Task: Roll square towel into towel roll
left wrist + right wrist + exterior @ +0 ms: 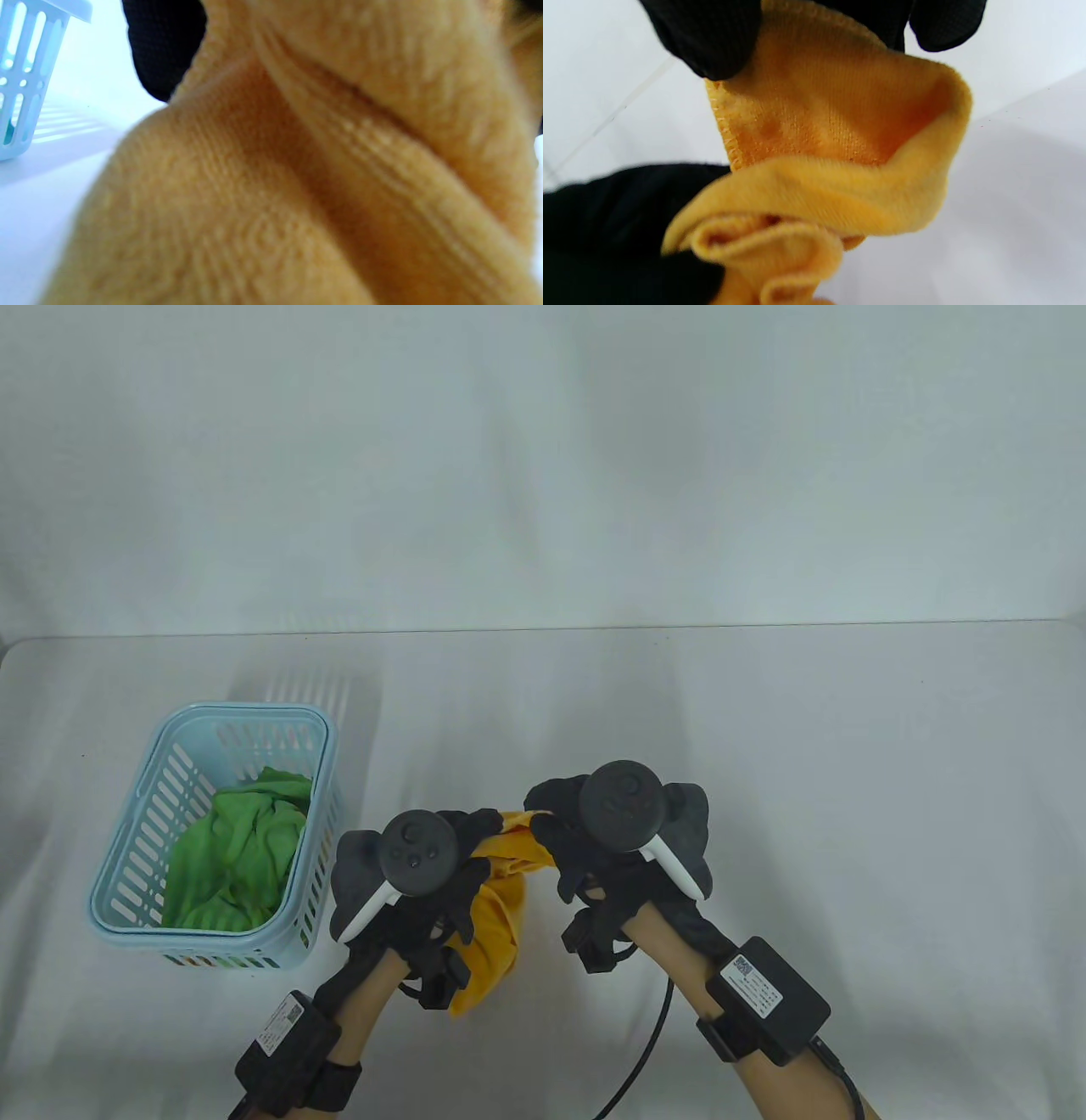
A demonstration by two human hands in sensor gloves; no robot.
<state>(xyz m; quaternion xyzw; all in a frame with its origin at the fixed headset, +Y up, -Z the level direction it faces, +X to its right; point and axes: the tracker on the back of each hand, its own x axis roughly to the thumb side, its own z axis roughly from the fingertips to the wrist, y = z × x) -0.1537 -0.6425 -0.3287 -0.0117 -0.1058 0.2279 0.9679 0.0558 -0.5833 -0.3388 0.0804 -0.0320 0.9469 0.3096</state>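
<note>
Two gloved hands hold one yellow towel (501, 903) above the white desk (848, 780), near its front edge. The left hand (416, 874) grips the towel's bunched left part, and cloth hangs down beside that wrist. The right hand (611, 831) pinches a stitched edge of the towel between fingertips (712, 38), as the right wrist view shows. Well to the left stands a pale blue basket (127, 848) with a crumpled green cloth (237, 848) inside.

Yellow towel (496, 912) unrolled, bunched, hanging above table, top edge held up
</note>
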